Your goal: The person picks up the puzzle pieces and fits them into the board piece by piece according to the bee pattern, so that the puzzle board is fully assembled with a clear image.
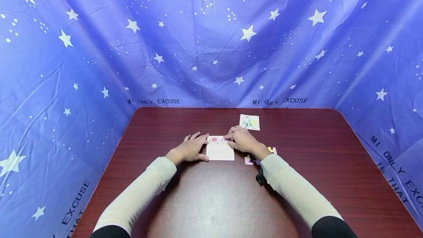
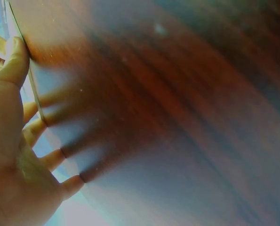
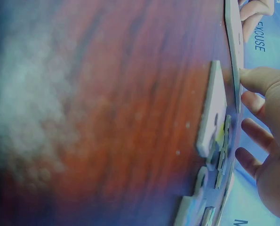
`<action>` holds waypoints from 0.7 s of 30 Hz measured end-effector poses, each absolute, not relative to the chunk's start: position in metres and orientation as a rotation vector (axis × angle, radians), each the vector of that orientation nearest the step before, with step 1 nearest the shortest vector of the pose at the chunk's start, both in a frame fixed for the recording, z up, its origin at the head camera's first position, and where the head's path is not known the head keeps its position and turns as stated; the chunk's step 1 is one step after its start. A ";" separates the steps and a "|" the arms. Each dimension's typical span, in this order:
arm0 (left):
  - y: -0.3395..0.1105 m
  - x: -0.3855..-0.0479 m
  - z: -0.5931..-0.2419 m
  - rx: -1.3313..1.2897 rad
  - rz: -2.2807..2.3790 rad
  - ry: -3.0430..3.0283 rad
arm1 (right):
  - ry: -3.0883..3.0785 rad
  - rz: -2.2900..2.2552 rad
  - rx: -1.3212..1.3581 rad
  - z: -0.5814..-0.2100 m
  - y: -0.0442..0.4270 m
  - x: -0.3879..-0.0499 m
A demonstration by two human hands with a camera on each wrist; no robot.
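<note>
A flat white puzzle board (image 1: 220,153) lies on the table, with a strip of printed puzzle pieces (image 1: 216,140) along its far side. My left hand (image 1: 190,148) rests at the board's left edge with fingers spread; thumb and fingertips touch the edge and the table. Over the far right corner, my right hand (image 1: 243,141) presses on the printed strip with its fingertips. In the right wrist view that hand's thumb (image 3: 260,79) meets the board's edge. Loose puzzle pieces (image 1: 249,161) lie to the right, partly covered by the right forearm.
A printed picture card (image 1: 250,122) lies farther back, beyond the right hand. A small black object (image 1: 260,177) is beside the right sleeve. A blue star-patterned curtain (image 1: 211,47) surrounds the dark red wooden table (image 1: 205,201) at the back and sides.
</note>
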State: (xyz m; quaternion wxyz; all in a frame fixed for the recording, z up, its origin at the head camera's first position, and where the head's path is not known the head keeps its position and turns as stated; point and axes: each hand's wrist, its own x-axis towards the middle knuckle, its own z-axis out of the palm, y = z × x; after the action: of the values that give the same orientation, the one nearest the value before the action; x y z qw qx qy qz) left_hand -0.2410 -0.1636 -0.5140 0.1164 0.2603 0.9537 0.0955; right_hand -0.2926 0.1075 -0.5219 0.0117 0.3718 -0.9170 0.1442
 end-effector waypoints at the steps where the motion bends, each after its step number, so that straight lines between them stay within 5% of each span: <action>1: -0.164 -0.241 -0.514 0.762 0.280 2.792 | -2.860 0.444 1.157 -0.521 0.107 -0.293; 21: -0.165 -0.241 -0.515 0.779 0.298 2.800 | -2.861 0.535 1.157 -0.506 0.131 -0.293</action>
State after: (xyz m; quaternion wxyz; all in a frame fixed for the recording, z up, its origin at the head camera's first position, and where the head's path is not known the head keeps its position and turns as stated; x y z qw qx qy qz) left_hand -0.2412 -0.1645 -0.5147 0.1100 0.2649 0.9526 0.1012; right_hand -0.2934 0.1305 -0.5064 0.0046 0.3693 -0.9135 0.1708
